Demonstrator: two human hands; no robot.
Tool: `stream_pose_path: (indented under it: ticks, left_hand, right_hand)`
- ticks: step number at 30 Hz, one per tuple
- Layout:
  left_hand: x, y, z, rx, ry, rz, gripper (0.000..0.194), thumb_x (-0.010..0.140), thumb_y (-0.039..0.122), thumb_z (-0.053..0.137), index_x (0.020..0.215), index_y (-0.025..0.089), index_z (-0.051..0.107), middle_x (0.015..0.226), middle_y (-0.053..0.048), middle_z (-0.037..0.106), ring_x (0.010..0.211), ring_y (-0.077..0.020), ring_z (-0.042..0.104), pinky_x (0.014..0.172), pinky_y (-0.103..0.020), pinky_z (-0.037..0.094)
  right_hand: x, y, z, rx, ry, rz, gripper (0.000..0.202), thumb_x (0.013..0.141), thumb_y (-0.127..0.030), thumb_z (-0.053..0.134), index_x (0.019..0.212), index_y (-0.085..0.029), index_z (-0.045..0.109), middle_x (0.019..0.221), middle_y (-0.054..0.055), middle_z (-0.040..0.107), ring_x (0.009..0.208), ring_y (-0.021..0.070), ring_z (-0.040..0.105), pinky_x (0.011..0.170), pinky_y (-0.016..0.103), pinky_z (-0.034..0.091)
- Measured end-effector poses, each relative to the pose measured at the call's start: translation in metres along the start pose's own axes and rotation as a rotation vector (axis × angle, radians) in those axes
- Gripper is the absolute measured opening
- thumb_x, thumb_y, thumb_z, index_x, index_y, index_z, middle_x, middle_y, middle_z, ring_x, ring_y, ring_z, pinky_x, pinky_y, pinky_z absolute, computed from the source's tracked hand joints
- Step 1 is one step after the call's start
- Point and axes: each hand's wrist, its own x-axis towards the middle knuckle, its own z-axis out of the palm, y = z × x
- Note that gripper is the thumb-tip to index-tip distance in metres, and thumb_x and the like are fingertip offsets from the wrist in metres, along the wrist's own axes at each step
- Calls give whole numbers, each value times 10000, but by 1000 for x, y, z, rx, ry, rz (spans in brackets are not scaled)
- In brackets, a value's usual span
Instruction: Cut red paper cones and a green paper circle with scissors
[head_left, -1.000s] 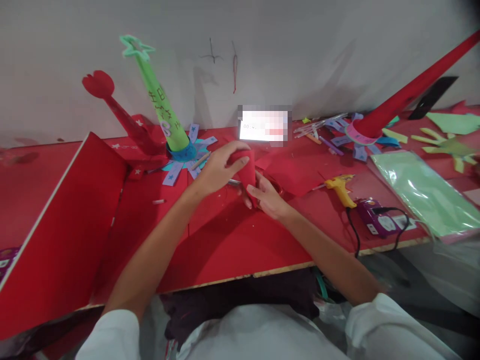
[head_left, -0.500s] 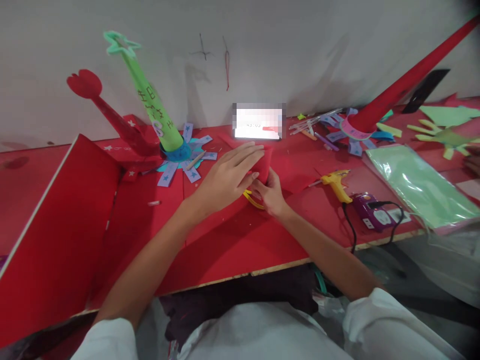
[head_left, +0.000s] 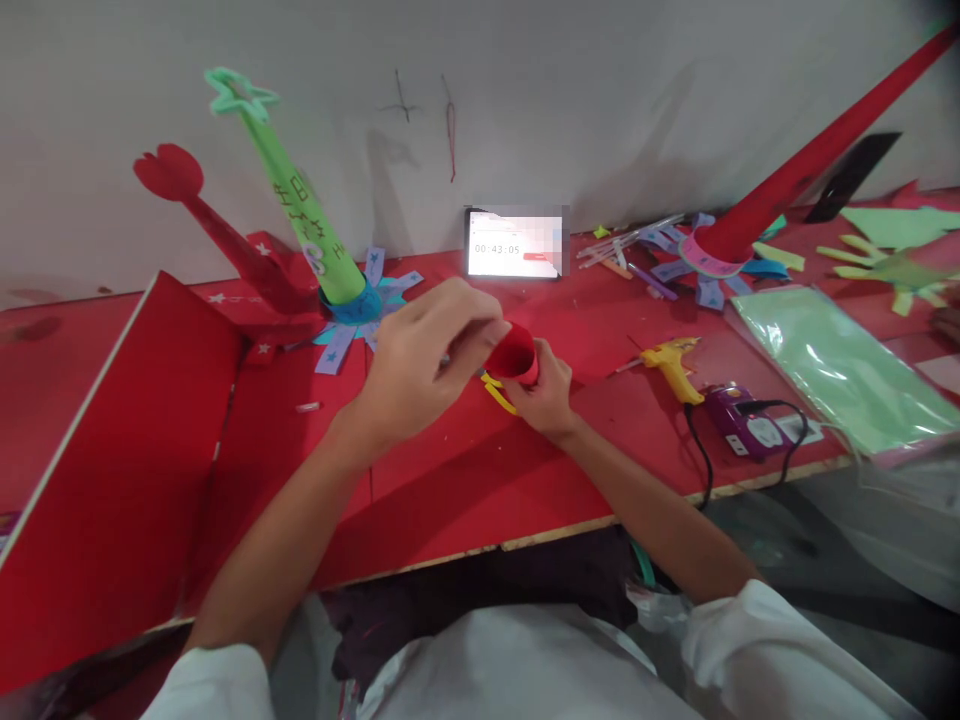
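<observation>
Red paper tube (head_left: 529,372): upper end open toward me, over the middle of the red tabletop (head_left: 465,505); can't tell if its lower end touches down. My right grip (head_left: 549,398) is wrapped round its right side, thumb in front. My left grip (head_left: 420,370) is curled, fingertips at the tube's left rim; can't tell if they pinch the edge. Yellow-handled tool (head_left: 498,396) just below the tube, partly hidden by my hands. Phone (head_left: 499,255) propped beyond, timer reads 00:43:05, part of screen pixelated. Right of my hands: yellow glue gun (head_left: 675,372) lying on its side, then purple power box (head_left: 750,422) with a black cord, then green sheets (head_left: 847,365) in clear plastic. Behind left: lime green paper cone (head_left: 319,235), star on top, blue band at base; red paper flower (head_left: 169,173) on a stem beside it. Far right: long red cone (head_left: 817,155), tilted, pink band at base. Red panel (head_left: 112,460) stands at left.
</observation>
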Motion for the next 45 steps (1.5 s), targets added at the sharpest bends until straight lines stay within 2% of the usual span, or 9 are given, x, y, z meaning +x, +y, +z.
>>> stream_pose_path:
  ticks: [3,7,11,17,24,31,37,41,45]
  left_hand:
    - [-2,3,4,157,-103,115,235,1158,267,552,942,214,630,829,-3,695,718,-141,618,624,-323,440]
    - [-4,1,12,240,-184,133,260,1158,268,528,951,212,675,855,-30,728,790,-182,644,737,-358,491]
    - [-4,-2,13,207,-210,105,271,1154,237,504,1015,237,737,1018,-61,802,937,-216,704,873,-401,551]
    - [-6,0,13,109,-190,126,248,1142,174,515,1221,214,747,1250,-104,812,1175,-224,753,1041,-394,603]
    - [-11,-3,23,56,-237,38,346,1180,289,470,1410,216,718,1441,-128,777,1379,-252,720,1215,-466,578]
    - [-16,-4,31,66,-263,59,383,1179,292,478,1486,168,671,1513,-153,741,1455,-259,678,1270,-470,548]
    - [-15,-6,31,180,-313,84,425,1170,325,489,1555,220,636,1571,-140,704,1494,-303,646,1260,-508,535]
    - [-17,-5,32,282,-357,108,480,1158,385,518,1603,221,593,1622,-171,656,1532,-354,608,1263,-545,507]
    - [-20,1,37,331,-342,105,564,1139,393,565,1683,259,495,1726,-177,550,1627,-383,502,1320,-597,427]
  right_hand:
    - [-4,4,2,-27,-26,-4,307,897,-345,661,1186,-242,666,897,31,786,727,218,746,743,361,627]
    - [-6,7,5,-4,-49,28,276,870,-332,673,1134,-253,664,888,31,771,747,224,740,768,367,618]
    - [-5,7,4,53,-79,85,269,821,-326,718,1079,-267,671,851,33,744,750,244,719,770,394,608]
    - [-2,3,4,88,-70,149,221,806,-335,711,1012,-282,647,773,3,676,710,232,651,727,401,583]
    - [4,-6,1,117,-61,167,191,867,-410,692,934,-291,559,727,-19,619,663,209,597,673,382,546]
    - [4,-6,0,116,-71,181,224,909,-476,681,939,-292,557,737,-16,642,648,202,596,663,375,548]
    - [2,-4,2,149,-100,193,250,920,-482,691,1047,-277,625,803,20,708,691,234,656,697,404,573]
    - [1,-3,2,173,-101,241,314,888,-573,727,984,-289,632,805,26,718,727,255,677,692,414,581]
    - [-3,-2,1,269,-63,310,288,865,-520,784,946,-287,637,834,18,725,764,242,676,713,416,600]
